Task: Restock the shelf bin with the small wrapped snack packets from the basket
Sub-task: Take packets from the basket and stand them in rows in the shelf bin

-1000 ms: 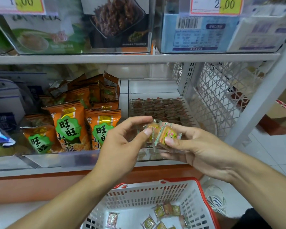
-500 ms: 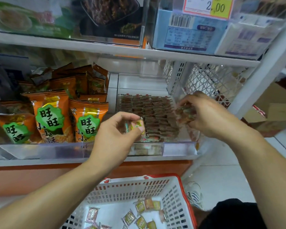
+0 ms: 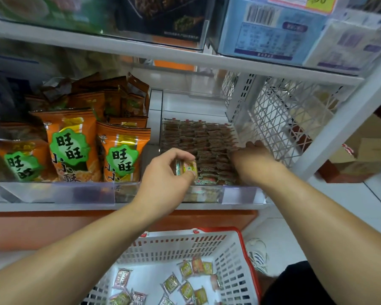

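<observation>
My left hand [image 3: 167,172] pinches a small yellow-green wrapped snack packet [image 3: 186,167] just above the front left corner of the clear shelf bin [image 3: 240,195]. Rows of small packets [image 3: 198,139] fill the bin. At the bin's right side my right hand [image 3: 251,157] reaches down among the packets; its fingers are hidden, so any hold is unclear. Below the shelf stands the white basket with a red rim [image 3: 229,247], and several loose packets [image 3: 186,290] lie on its floor.
Orange snack bags [image 3: 68,142] fill the bin to the left. A white lattice side panel [image 3: 284,119] and a slanted shelf post [image 3: 339,133] close the right side. The upper shelf [image 3: 185,60] hangs low overhead. A cardboard box [image 3: 372,150] sits on the floor at right.
My hands have separated. The right hand carried its packets to the right side of the bin and sank into it. The left hand kept one packet and moved slightly forward over the bin's front.
</observation>
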`<state>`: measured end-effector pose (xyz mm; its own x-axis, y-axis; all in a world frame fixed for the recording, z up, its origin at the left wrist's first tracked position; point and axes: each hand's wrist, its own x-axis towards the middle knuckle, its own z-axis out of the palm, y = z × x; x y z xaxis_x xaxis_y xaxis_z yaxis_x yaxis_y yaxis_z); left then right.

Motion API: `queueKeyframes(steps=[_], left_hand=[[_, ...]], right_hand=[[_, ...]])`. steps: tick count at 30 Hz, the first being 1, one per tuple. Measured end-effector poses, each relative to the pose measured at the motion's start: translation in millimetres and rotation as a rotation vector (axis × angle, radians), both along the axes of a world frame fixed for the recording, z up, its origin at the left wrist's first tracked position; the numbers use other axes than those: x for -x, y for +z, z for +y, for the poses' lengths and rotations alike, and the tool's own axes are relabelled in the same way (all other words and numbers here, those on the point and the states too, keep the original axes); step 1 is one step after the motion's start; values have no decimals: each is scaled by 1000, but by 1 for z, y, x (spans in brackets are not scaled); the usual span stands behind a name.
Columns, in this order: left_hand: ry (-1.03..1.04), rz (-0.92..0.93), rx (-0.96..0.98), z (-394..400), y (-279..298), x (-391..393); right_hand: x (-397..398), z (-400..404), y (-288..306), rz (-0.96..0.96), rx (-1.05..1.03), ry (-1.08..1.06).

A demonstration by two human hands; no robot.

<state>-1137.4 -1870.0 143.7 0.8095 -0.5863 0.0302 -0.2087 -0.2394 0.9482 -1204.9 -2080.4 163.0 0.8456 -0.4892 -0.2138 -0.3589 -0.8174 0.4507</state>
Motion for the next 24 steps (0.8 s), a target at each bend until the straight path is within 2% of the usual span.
queueKeyframes(steps=[4, 10, 16, 24], left_hand=[[-31, 36, 2, 3, 3, 0], [-47, 85, 20, 3, 5, -2], [-53, 68, 4, 2, 4, -3], [-61, 68, -20, 1, 6, -2]], right_hand=[[3, 0, 3, -48, 24, 51], [6, -12, 13, -171, -245, -8], [15, -18, 19, -189, -228, 72], [19, -10, 15, -55, -91, 144]])
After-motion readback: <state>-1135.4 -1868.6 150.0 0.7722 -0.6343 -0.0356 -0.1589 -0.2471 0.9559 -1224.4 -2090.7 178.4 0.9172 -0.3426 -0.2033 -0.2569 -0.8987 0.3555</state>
